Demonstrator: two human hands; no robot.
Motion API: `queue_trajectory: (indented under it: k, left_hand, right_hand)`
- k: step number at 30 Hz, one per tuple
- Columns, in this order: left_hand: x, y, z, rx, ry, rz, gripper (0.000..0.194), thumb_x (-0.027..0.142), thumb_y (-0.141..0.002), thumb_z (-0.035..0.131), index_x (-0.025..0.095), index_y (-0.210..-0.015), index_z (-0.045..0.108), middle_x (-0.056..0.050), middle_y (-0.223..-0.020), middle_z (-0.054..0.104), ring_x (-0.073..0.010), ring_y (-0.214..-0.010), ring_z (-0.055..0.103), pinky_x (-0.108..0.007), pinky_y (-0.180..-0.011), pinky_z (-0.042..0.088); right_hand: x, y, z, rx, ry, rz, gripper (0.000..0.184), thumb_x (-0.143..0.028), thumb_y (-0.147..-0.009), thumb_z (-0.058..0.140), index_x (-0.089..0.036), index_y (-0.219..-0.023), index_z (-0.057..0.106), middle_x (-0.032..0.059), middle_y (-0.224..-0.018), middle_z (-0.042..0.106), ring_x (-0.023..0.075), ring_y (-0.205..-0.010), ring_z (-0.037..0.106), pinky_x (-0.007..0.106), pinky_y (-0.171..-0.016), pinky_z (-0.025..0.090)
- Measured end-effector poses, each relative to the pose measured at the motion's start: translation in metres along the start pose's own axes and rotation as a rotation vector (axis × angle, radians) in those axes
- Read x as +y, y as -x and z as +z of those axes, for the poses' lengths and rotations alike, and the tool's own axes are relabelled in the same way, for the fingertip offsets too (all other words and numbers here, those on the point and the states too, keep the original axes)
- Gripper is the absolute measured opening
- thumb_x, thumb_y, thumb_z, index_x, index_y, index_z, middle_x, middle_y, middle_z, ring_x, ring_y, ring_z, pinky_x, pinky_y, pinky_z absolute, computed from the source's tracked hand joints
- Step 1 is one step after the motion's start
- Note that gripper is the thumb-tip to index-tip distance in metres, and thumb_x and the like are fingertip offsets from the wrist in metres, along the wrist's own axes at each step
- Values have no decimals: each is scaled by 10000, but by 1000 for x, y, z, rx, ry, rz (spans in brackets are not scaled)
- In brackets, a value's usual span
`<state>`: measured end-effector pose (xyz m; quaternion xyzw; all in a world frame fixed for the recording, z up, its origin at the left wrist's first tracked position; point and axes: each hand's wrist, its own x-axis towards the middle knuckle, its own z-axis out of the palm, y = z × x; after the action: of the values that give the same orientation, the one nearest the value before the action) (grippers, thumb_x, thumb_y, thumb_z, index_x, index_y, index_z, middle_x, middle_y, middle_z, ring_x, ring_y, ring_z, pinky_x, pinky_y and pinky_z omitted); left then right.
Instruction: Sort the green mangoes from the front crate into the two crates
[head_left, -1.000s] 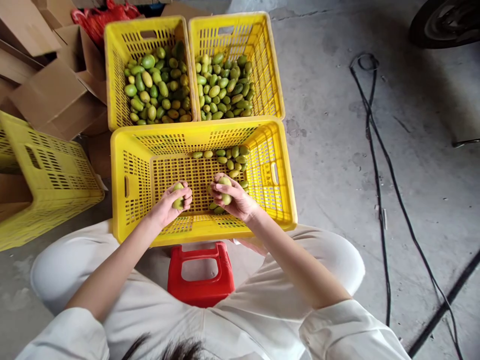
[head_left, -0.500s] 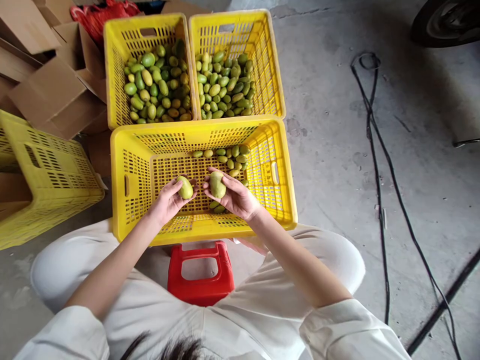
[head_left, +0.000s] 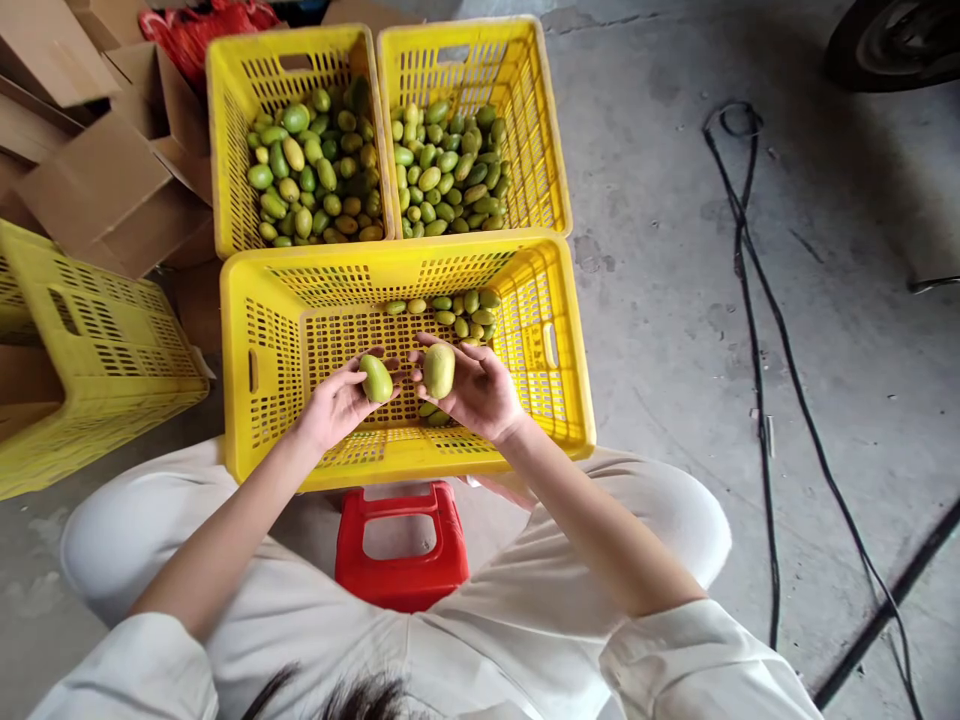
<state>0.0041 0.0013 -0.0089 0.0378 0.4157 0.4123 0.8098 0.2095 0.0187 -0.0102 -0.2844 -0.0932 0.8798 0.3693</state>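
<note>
As your grips are loosening, your left hand (head_left: 327,408) is holding a green fruit (head_left: 376,379) on spread fingers, and your right hand (head_left: 484,400) is cradling a paler fruit (head_left: 439,370), so both are showing more skin above the near yellow crate (head_left: 405,469).

Soft, diffuse light leaves the trousers (head_left: 660,505) pale and bright, with gentle folds. Deep shadow darkens the floor (head_left: 637,300) beneath the wheel (head_left: 885,50). The 2 held fruits (head_left: 439,371) look fairly sharp; hair (head_left: 367,700) blurs below. Wide-angle distortion stretches things near the edges.
</note>
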Motion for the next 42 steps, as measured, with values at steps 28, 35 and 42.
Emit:
queue_trajectory:
  k: [28,35,42]
  left_hand:
    - [-8,1,-1,-65,-27,-71,244,233,-721,765,160,-846,567,5,-745,555,-84,-611,560,-178,-517,471]
    - [-11,-3,-4,-8,-68,-147,187,226,-757,713,162,-796,542,16,-676,529,-73,-532,518,-153,-431,393]
    - [3,4,4,14,30,-28,210,225,-787,561,139,-967,628,-85,-870,658,-182,-750,646,-305,-650,553]
  right_hand:
    - [11,0,-4,113,46,12,274,-154,-652,782,-178,-847,590,-55,-690,530,50,-528,471,172,-466,409]
    - [9,-3,-4,153,39,21,211,-328,-746,724,-168,-814,605,-22,-692,564,82,-542,505,202,-470,440]
    - [0,1,-1,80,46,-25,395,-148,-726,651,-223,-1111,606,20,-1028,676,171,-922,648,348,-839,556]
